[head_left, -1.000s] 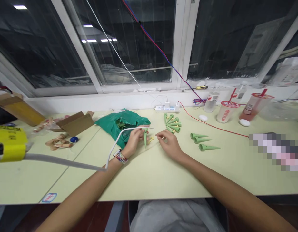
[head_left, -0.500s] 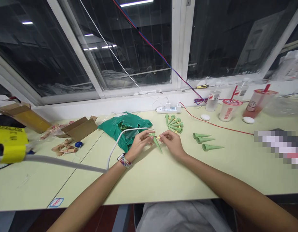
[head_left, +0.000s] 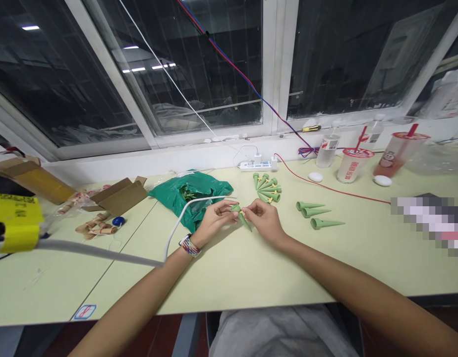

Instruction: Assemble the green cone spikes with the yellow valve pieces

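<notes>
Near the centre of the frame, a green cone (head_left: 246,223) is held between two hands, just above the table (head_left: 229,277). Its long axis slants from upper left to lower right, the narrow tip pointing at the lower right and the wide end up by the left hand (head_left: 214,220). Those fingers are closed around the wide end, probably to steady it and leave its side reachable. The right hand (head_left: 264,218) pinches a small yellow piece (head_left: 241,212) against that side; whether it is seated, I cannot tell.

Just above the right hand, a fan of green cones with yellow pieces (head_left: 269,189) lies with narrow ends gathered leftward, likely grouped for order. Right of centre, three plain cones (head_left: 327,223) point their tips right, within easy reach. Left of centre, a torn green bag (head_left: 169,191) lies behind the left hand.
</notes>
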The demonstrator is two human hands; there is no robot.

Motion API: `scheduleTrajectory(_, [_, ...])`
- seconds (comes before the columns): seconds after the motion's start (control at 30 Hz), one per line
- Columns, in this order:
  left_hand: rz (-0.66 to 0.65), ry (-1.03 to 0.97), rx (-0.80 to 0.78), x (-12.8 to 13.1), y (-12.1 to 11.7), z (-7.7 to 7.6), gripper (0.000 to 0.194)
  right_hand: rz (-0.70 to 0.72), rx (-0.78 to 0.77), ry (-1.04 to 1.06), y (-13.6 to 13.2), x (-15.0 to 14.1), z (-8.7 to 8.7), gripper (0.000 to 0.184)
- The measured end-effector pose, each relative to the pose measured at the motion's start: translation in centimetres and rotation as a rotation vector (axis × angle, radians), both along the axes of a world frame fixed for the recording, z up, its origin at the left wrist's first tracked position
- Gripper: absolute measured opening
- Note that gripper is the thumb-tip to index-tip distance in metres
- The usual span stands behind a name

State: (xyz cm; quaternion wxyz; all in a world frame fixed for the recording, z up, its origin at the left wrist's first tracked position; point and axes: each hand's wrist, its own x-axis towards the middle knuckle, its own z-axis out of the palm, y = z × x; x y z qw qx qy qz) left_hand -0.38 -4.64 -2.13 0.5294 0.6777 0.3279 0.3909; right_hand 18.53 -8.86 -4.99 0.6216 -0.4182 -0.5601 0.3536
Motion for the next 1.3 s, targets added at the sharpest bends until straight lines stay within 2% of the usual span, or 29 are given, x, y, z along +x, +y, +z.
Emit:
scheduleTrajectory(0.17, [0.011,-0.015,0.001,0.1,-0.3,0.0,0.045,-0.016,-0.043,-0.002,0.0,0.0,0.2,0.035])
scheduleTrajectory(0.3, [0.009,0.001,0.025,0.1,-0.2,0.0,0.041,-0.072,0.022,-0.139,0.0,0.3,0.5,0.036])
scheduleTrajectory(0.43, [0.008,-0.001,0.05,0.0,0.3,-0.1,0.038,-0.058,0.12,-0.208,0.3,0.9,1.2,0.023])
scheduleTrajectory(0.53, [0.011,-0.028,0.008,0.0,0.5,-0.3,0.037,-0.019,0.198,-0.223,0.6,1.4,1.6,0.011])
scheduleTrajectory(0.63, [0.002,-0.078,-0.05,0.1,0.5,-0.5,0.032,0.014,0.253,-0.245,0.8,1.8,1.8,0.008])
scheduleTrajectory(0.83, [-0.009,-0.115,-0.128,0.6,0.6,-0.9,0.033,0.091,0.131,-0.209,1.3,2.2,1.3,0.011])
scheduleTrajectory(1.07, [0.024,-0.143,-0.174,0.5,1.0,-1.1,0.049,0.047,0.074,-0.179,1.9,2.4,0.6,0.017])
scheduleTrajectory(1.17, [0.018,-0.152,-0.193,0.5,0.9,-0.9,0.044,0.049,0.055,-0.153,2.0,2.4,0.3,0.018])
scheduleTrajectory(1.3, [-0.036,-0.184,-0.261,0.5,0.6,-0.4,0.026,0.048,0.077,-0.159,1.6,2.4,0.5,0.017])
